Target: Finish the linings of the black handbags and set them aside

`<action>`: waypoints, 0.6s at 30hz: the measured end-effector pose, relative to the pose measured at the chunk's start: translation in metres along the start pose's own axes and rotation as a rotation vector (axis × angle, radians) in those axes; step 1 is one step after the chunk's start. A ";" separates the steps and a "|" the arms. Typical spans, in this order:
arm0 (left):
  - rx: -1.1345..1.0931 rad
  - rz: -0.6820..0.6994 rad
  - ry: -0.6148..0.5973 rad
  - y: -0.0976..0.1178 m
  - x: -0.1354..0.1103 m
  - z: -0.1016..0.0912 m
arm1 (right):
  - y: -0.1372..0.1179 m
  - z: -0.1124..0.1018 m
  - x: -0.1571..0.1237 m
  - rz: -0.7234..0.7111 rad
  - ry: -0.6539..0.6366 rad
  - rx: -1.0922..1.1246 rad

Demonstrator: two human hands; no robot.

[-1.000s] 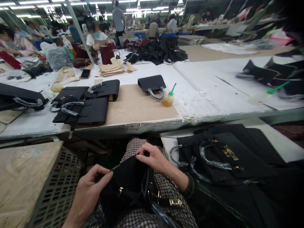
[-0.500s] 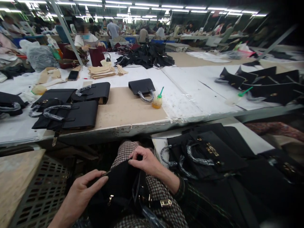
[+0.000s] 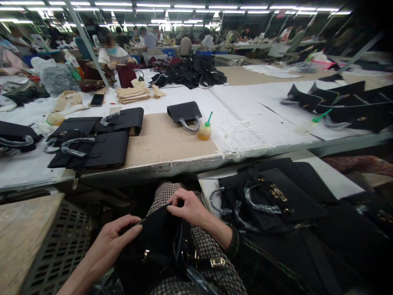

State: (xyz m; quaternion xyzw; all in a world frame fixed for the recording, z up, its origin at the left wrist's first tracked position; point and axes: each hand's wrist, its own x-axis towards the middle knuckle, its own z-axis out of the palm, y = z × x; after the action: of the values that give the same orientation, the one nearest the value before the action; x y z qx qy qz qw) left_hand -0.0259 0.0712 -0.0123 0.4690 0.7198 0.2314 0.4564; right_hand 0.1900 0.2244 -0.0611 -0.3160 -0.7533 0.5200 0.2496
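A black handbag (image 3: 153, 237) with gold clasps lies across my lap, over a checkered cloth (image 3: 211, 250). My left hand (image 3: 119, 233) pinches the left end of its upper edge between thumb and fingers. At the right end of that same edge, my right hand (image 3: 186, 207) is closed in a pinch. Plastic wrap covers the bag's handle (image 3: 199, 280), near the bottom of the view. The inside of the bag and its underside are hidden.
On the worktable (image 3: 172, 164) ahead are black bag pieces (image 3: 107, 149) and a glue bottle (image 3: 204, 132) with a green nozzle. More black handbags (image 3: 276, 196) are piled to my right. A plastic crate (image 3: 64, 241) stands at the left. Other people sit farther back.
The view has shifted slightly, so the surroundings sit a little farther right. Both hands keep their pinch on the handbag's edge, with hardly any movement.
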 end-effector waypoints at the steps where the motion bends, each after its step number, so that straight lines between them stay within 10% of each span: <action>1: 0.056 0.034 -0.024 0.005 0.002 -0.003 | 0.001 0.001 0.000 0.002 0.010 -0.009; 9: 0.411 0.173 -0.134 0.027 0.021 -0.005 | -0.001 0.006 0.002 -0.025 0.036 -0.015; 18: 0.333 0.180 -0.188 0.046 0.053 0.009 | 0.005 0.003 0.002 -0.031 0.021 0.059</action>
State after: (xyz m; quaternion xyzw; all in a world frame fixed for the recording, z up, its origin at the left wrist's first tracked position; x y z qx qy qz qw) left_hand -0.0040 0.1383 -0.0047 0.6201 0.6574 0.1044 0.4152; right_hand 0.1879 0.2253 -0.0671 -0.3022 -0.7398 0.5346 0.2748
